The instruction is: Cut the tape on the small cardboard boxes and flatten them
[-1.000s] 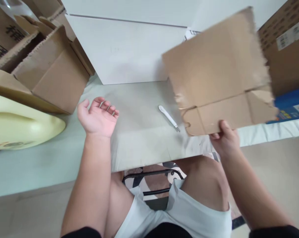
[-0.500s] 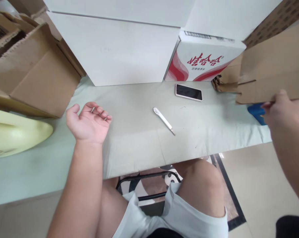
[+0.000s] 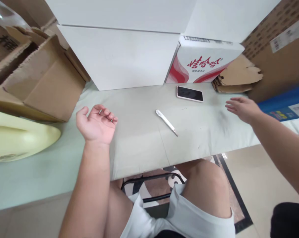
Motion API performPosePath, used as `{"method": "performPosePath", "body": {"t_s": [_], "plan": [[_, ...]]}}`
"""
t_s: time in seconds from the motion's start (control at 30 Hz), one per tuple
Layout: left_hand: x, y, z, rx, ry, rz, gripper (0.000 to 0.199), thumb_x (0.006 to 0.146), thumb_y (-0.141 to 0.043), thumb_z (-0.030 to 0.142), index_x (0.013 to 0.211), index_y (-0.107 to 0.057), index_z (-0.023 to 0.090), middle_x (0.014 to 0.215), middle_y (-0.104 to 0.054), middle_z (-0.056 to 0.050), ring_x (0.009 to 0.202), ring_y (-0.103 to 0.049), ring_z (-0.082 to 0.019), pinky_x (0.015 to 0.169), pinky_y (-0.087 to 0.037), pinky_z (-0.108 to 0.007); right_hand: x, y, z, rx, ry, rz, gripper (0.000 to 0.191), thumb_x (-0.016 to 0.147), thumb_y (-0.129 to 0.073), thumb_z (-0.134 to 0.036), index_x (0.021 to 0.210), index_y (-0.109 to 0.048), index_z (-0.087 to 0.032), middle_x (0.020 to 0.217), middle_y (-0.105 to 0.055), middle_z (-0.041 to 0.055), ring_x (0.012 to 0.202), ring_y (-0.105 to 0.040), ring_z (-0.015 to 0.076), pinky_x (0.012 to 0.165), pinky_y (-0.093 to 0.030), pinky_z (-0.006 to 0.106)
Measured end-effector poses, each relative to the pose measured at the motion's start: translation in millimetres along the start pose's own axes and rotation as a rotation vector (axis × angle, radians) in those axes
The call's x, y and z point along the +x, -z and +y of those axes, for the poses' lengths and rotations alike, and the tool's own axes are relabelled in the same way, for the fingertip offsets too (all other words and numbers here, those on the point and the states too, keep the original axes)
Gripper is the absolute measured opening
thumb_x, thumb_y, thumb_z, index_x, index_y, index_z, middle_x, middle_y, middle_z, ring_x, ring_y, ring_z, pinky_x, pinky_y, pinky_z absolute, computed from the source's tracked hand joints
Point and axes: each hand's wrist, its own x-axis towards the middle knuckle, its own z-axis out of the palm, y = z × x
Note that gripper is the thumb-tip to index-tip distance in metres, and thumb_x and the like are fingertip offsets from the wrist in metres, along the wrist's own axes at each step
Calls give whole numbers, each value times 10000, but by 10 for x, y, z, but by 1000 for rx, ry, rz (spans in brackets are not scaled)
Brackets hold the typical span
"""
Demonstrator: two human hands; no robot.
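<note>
My left hand (image 3: 97,125) rests palm up at the left of the table, its fingers loosely curled and apart, with nothing in it. Over the right part of the table is my right hand (image 3: 243,108), fingers stretched out and holding nothing. Between the hands a slim white-handled tool (image 3: 166,121) with a thin metal tip lies on the pale green tablecloth (image 3: 139,138). Behind it lies a phone (image 3: 190,94) with a dark screen and a pale pink edge. Folded cardboard (image 3: 238,74) sits just beyond my right hand.
White boxes (image 3: 124,56) and a red-and-white carton (image 3: 201,62) line the back. At left stand an open cardboard box (image 3: 45,76) and a yellow plastic object (image 3: 22,138). A brown box (image 3: 283,66) and a blue package (image 3: 288,102) are at right.
My right hand has let go of the large cardboard piece and moved left over the table. That piece is out of sight, uncovering the brown box and blue package. My left hand keeps its pose.
</note>
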Motion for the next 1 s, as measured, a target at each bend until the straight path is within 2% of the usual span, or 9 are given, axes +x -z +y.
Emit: {"method": "performPosePath", "body": {"t_s": [0.13,0.23,0.3,0.4,0.5,0.6,0.7,0.83,1.0], "plan": [[-41,121,65,10,-58,-95,405,847,-608,611,692,-555,241,625,-461,-16,522,-467,-152,526,-450,-303,-334,-237,-297,-137,-10,-219,201,811,-740,52,750,-713,-137,762,-743,103,643,-663,137,676,-531,309],[-93,167,152,-36,-142,-69,458,888,-584,626,656,-558,232,613,-469,-14,517,-467,-142,512,-438,-280,-633,-576,-655,-259,121,-363,154,778,-806,2,785,-794,-151,707,-726,49,622,-592,125,627,-453,271],[-130,180,221,-80,-219,-40,471,927,-570,599,644,-572,222,607,-471,-12,519,-466,-131,511,-430,-258,-870,-903,-893,-306,246,-462,156,766,-824,-38,818,-818,-184,727,-731,24,666,-614,134,674,-489,269],[-184,202,331,-127,-346,4,450,973,-551,505,638,-599,208,601,-488,-15,538,-476,-125,521,-412,-237,-1280,-1532,-1230,-374,631,-689,174,822,-746,-91,936,-815,-201,951,-777,67,802,-720,174,766,-585,320],[-232,249,433,-91,-471,11,446,990,-550,460,624,-599,209,583,-492,-14,544,-477,-130,548,-411,-254,-1748,-2244,-1596,-349,1083,-887,228,884,-668,-168,1079,-783,-195,1358,-707,157,889,-762,201,787,-641,376],[-261,316,503,-52,-573,-32,432,997,-564,436,628,-601,214,593,-504,-17,565,-486,-140,581,-426,-274,-2223,-2909,-2011,-311,1432,-880,238,943,-577,-172,1108,-747,-184,1624,-509,166,1138,-754,244,978,-635,429],[-274,378,540,-29,-604,-29,453,1006,-573,449,619,-595,214,601,-480,-17,585,-477,-145,613,-438,-283,-2575,-3400,-2375,-356,1605,-828,225,1011,-481,-200,1034,-703,-171,1634,-486,92,1313,-685,255,1054,-606,405],[-305,436,563,40,-643,34,475,1000,-570,484,608,-587,217,604,-458,-15,595,-463,-148,625,-421,-294,-2669,-3627,-2553,-481,1659,-771,288,1009,-393,-174,1013,-681,-169,1407,-672,36,1228,-713,223,1012,-610,334],[-420,456,586,114,-831,108,421,986,-538,384,595,-586,235,581,-460,-20,573,-435,-165,592,-351,-335,-2339,-3308,-2299,-405,1662,-685,264,931,-476,-158,1004,-729,-173,1320,-742,96,1175,-725,271,1026,-604,403]]}}
